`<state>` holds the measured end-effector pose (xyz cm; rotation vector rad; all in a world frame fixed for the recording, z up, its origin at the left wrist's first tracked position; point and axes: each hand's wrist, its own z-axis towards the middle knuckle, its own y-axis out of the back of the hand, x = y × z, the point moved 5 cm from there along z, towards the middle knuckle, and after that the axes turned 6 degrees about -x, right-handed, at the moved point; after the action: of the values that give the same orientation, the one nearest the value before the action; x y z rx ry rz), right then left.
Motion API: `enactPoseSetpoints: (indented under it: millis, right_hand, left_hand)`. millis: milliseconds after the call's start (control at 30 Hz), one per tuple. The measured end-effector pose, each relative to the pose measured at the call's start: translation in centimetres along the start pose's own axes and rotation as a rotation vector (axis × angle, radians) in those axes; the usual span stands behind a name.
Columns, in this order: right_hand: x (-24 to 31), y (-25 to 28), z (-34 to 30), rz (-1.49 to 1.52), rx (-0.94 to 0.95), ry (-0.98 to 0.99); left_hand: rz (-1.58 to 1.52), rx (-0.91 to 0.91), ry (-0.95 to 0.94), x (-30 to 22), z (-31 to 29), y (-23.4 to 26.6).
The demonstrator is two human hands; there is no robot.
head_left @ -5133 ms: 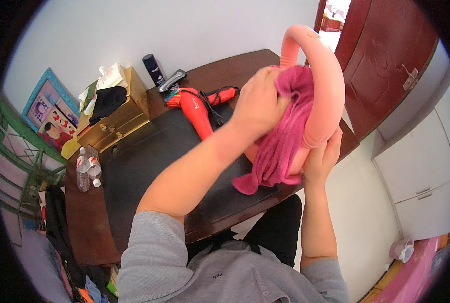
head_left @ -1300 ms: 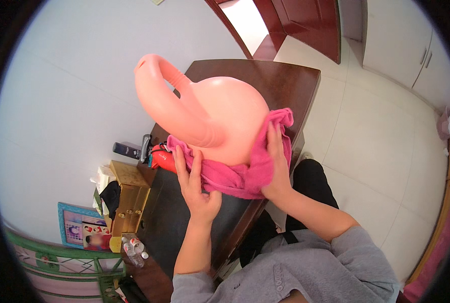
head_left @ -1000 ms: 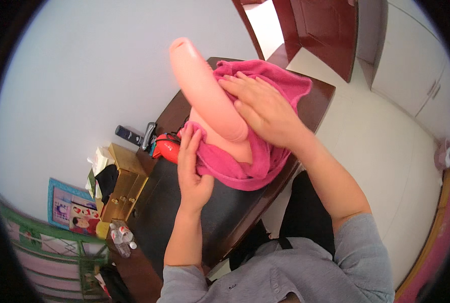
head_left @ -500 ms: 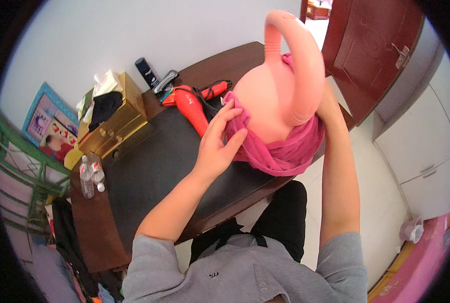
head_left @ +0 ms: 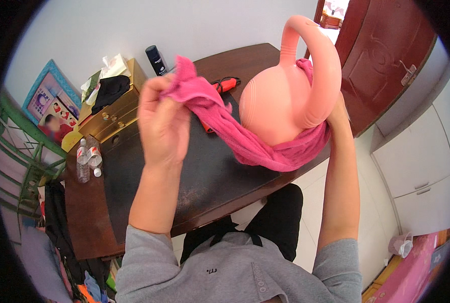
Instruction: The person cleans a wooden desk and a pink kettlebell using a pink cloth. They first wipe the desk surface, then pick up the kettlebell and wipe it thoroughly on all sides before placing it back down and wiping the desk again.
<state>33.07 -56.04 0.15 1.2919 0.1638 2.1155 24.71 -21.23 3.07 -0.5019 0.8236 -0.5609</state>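
Left hand (head_left: 159,121) is pinching one end of the pink cloth (head_left: 245,136), pulling it away. Right hand (head_left: 336,108), mostly hidden, is propping the peach kettle-shaped inflatable (head_left: 280,98) above the worktop (head_left: 194,182); grip unclear. Wiping looks midway, underside wrapped.

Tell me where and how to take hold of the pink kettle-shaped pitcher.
Grip the pink pitcher by its tall looped handle, coming from the right, where the arch stands clear of the body. The pink cloth drapes the underside and left, held up by the left hand; the right hand already supports that right side.
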Motion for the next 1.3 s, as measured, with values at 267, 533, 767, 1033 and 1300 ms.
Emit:
enactPoseSetpoints:
  millis: [267, 533, 767, 1033, 1300]
  right_hand:
    - [1.6, 0.2, -0.7, 0.104, 0.011, -0.082]
    - [0.9, 0.0, 1.5, 0.074, -0.013, -0.04]
    - [1.7, -1.4, 2.0, 0.102, -0.028, 0.021]
    - [1.4, -0.9, 1.9, 0.099, -0.067, 0.025]
    - [1.1, -1.0, 0.5, 0.083, -0.065, 0.014]
  left_hand:
    - [0.493, 0.028, -0.08, -2.4, 1.1, -0.2]
    - [0.014, -0.09, -0.04, 2.6, 3.9, -4.9]
    - [0.325, 0.476, 0.092, 13.9, 5.3, -7.2]
    - [0.856, 0.481, -0.343, 15.9, 6.1, -6.3]
    - [0.804, 0.013, 0.213, 22.0, 5.5, 5.4]
